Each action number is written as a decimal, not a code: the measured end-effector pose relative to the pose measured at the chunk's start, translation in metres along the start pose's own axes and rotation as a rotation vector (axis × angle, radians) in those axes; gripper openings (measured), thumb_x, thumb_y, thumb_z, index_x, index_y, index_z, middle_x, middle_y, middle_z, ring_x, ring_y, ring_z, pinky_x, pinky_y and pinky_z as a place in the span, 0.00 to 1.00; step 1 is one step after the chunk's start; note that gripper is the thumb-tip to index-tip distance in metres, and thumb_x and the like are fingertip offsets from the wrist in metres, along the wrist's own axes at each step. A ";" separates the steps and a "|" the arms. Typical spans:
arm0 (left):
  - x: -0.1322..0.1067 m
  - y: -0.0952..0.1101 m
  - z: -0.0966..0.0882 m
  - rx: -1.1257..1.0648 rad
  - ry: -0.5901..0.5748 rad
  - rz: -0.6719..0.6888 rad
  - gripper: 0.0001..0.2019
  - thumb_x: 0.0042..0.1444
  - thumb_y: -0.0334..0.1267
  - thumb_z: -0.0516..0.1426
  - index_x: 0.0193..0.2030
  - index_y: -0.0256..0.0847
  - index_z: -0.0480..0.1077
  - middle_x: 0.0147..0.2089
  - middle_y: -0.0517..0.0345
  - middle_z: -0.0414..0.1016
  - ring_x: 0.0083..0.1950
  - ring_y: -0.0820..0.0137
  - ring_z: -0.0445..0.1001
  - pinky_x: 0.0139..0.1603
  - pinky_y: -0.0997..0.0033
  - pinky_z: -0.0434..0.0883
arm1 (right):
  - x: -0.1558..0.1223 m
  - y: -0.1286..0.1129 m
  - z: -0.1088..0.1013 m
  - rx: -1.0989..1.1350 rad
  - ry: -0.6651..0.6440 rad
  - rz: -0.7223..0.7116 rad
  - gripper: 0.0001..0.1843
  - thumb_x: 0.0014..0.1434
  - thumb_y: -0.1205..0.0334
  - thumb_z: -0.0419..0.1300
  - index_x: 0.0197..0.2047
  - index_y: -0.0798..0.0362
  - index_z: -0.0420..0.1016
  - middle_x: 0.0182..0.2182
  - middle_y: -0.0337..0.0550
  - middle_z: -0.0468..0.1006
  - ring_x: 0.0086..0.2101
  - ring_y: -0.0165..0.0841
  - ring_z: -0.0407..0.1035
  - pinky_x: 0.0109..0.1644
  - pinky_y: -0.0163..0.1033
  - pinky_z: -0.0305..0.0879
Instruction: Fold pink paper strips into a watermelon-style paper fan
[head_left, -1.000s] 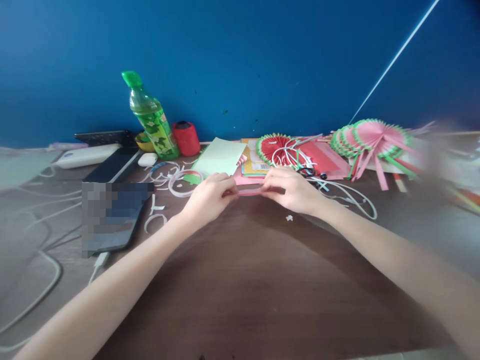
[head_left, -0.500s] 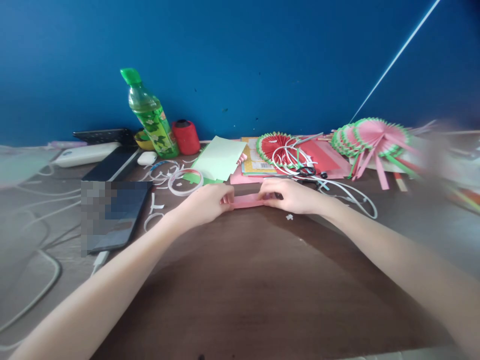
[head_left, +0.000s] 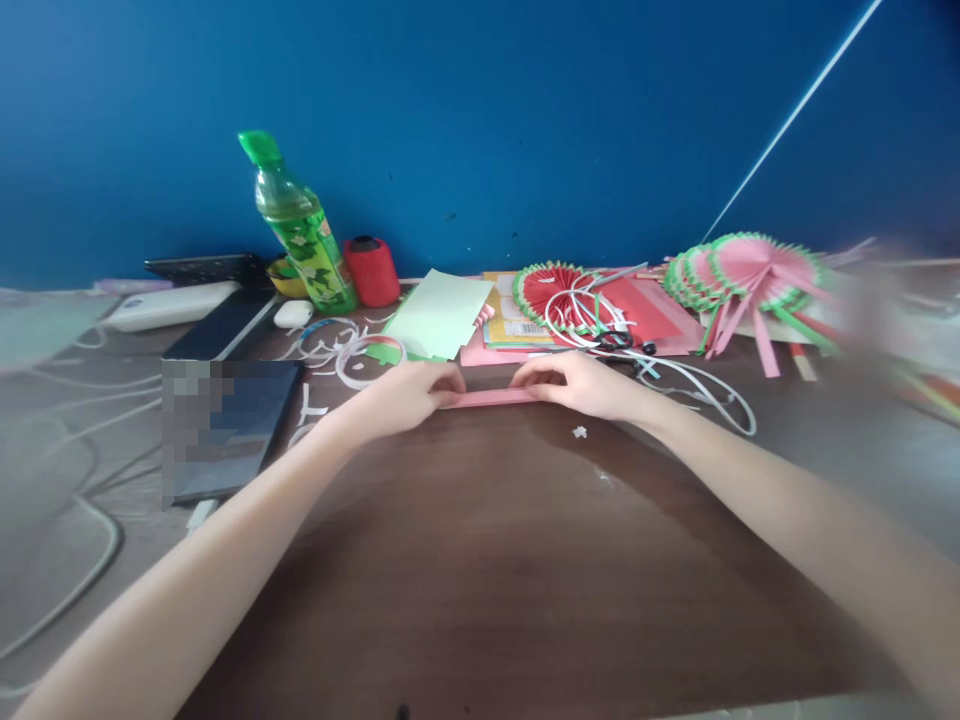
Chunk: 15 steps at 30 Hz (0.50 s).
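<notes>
Plainly centred, a pink strip (head_left: 491, 398) runs from left hand (head_left: 416, 393) to right hand (head_left: 581, 387)

The two hands are apart, one at each end of the narrow pink strip, which lies level and nearly straight across the gap. The left hand has its thumb and fingers closed on the left end; the right hand pinches the other end, its index finger arched above the thumb. Whether the strip rests on the brown table (head_left: 510, 570) or is held just above it, I cannot tell.

A small white scrap (head_left: 580, 432) lies on the table just below the right hand. Behind the left hand are a roll of tape (head_left: 350, 362) and a pale green sheet (head_left: 442, 310). Behind the right hand, a white cable (head_left: 712, 385) loops over the table, and a red pleated rosette (head_left: 544, 290) with a green and white edge lies among coloured papers. Pink pleated fans (head_left: 765, 268) trimmed in green sit farther right.

On the left, a dark flat device (head_left: 251, 425), partly pixelated, lies near the left forearm. Beyond it, a green-capped bottle (head_left: 304, 240) stands touching or just beside a red spool (head_left: 373, 273), in front of a blue wall (head_left: 480, 120).
</notes>
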<state>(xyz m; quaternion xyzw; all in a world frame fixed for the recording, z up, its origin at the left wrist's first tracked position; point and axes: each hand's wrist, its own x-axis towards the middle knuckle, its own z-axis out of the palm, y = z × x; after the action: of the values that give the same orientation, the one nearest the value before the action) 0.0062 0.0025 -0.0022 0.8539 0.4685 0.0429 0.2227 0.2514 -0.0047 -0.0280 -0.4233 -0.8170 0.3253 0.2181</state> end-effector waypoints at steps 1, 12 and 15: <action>0.002 -0.003 0.000 -0.024 -0.006 0.004 0.09 0.54 0.40 0.50 0.37 0.42 0.69 0.35 0.60 0.75 0.35 0.69 0.71 0.36 0.72 0.63 | 0.000 0.000 0.001 0.022 0.008 0.027 0.09 0.56 0.63 0.55 0.38 0.54 0.74 0.32 0.41 0.75 0.33 0.31 0.69 0.39 0.38 0.63; 0.007 -0.010 0.000 -0.070 -0.012 0.031 0.08 0.53 0.40 0.52 0.34 0.40 0.70 0.30 0.62 0.75 0.31 0.73 0.69 0.34 0.74 0.62 | 0.001 0.001 0.005 -0.054 0.098 0.034 0.05 0.53 0.66 0.56 0.28 0.55 0.73 0.30 0.41 0.70 0.30 0.29 0.67 0.34 0.36 0.62; 0.008 -0.012 0.001 -0.080 0.000 0.041 0.08 0.53 0.39 0.52 0.34 0.40 0.70 0.30 0.62 0.75 0.31 0.73 0.70 0.34 0.74 0.62 | 0.001 0.002 0.005 -0.054 0.107 0.033 0.05 0.52 0.66 0.56 0.28 0.55 0.73 0.30 0.41 0.70 0.30 0.29 0.67 0.34 0.36 0.62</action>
<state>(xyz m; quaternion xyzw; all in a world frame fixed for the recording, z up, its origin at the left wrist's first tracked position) 0.0016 0.0143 -0.0092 0.8537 0.4487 0.0660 0.2558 0.2487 -0.0042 -0.0329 -0.4594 -0.8055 0.2835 0.2445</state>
